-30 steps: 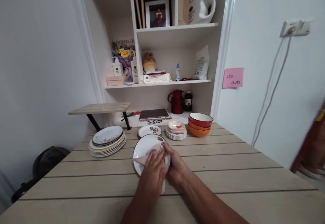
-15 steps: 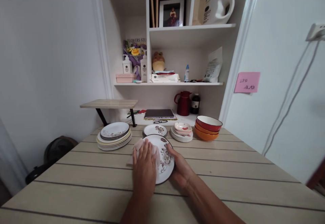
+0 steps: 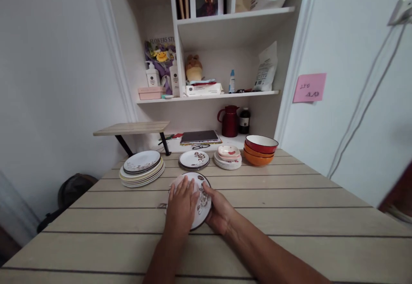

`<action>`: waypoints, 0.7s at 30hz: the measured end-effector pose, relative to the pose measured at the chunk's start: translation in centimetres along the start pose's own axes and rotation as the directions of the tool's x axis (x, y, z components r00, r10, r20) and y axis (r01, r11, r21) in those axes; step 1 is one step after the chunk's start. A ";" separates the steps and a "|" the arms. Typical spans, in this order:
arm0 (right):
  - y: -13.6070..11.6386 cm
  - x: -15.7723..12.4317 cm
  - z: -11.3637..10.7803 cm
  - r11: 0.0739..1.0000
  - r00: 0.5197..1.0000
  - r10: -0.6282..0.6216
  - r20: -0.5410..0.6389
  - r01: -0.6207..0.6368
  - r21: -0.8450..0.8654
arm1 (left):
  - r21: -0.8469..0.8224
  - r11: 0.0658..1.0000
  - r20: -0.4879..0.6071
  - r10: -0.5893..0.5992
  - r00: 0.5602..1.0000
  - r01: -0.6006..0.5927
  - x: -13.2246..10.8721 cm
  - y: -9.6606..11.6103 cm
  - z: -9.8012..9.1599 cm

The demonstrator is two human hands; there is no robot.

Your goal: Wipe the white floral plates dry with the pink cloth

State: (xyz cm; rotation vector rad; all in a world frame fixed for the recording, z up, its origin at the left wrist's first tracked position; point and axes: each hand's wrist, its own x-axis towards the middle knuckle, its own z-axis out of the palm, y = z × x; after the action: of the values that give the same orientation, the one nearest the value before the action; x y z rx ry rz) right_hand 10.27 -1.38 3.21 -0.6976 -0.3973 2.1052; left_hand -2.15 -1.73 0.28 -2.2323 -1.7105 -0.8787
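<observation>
In front of me a white plate point(image 3: 202, 206) with a brown flower pattern and dark rim is tilted up from the table. My right hand point(image 3: 221, 210) grips its right edge, thumb on the face and fingers behind. Against the plate's left part my left hand point(image 3: 180, 204) presses a pale pink cloth point(image 3: 176, 182), fingers fairly straight over it. Most of the cloth is covered by that hand. Just beyond lies a short stack of matching plates point(image 3: 193, 158).
To the left stands a taller plate stack point(image 3: 141, 170) beside a small raised shelf point(image 3: 131, 128). Small plates with heart-marked dishes point(image 3: 228, 151) and stacked red and orange bowls point(image 3: 260, 146) stand at the back right. Behind them are a laptop point(image 3: 199, 136) and a red jug point(image 3: 229, 121).
The plate and both hands have shifted slightly left in view, and the left hand has moved a little over the plate with the cloth. The camera view has tipped downward.
</observation>
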 end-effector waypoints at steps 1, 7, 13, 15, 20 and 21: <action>0.0 0.1 -0.1 1.000 1.000 0.013 -0.005 -0.013 0.022 | -0.002 1.000 0.035 0.003 0.999 -0.003 0.1 0.0 -0.1; -0.4 0.3 0.1 0.981 0.996 0.009 0.091 -0.027 0.193 | 0.023 0.998 -0.266 -0.046 0.963 0.054 0.3 0.5 -1.8; -1.7 0.4 0.0 0.955 0.993 -0.110 0.036 0.096 0.281 | -0.278 0.932 -0.584 -0.357 0.729 0.233 0.0 0.2 -3.4; -2.3 0.4 -0.1 0.943 0.987 -0.159 0.010 0.149 0.297 | -0.467 0.822 -0.482 -0.547 0.685 0.327 -0.1 -0.3 -3.3; -3.2 0.3 -0.4 0.939 0.977 -0.204 -0.063 0.213 0.270 | -0.831 0.253 0.179 -0.722 0.669 0.495 0.1 -1.1 -2.5; -3.1 0.3 -0.4 0.943 0.978 -0.198 -0.062 0.208 0.260 | -0.876 0.159 0.232 -0.688 0.687 0.456 0.3 -1.1 -2.3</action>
State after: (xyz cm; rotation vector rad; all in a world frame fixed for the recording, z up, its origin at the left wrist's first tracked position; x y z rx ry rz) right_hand 12.37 0.70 4.39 -0.5119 -0.1543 1.9014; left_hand -3.86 -2.29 2.04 -1.5432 -2.3321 -2.7231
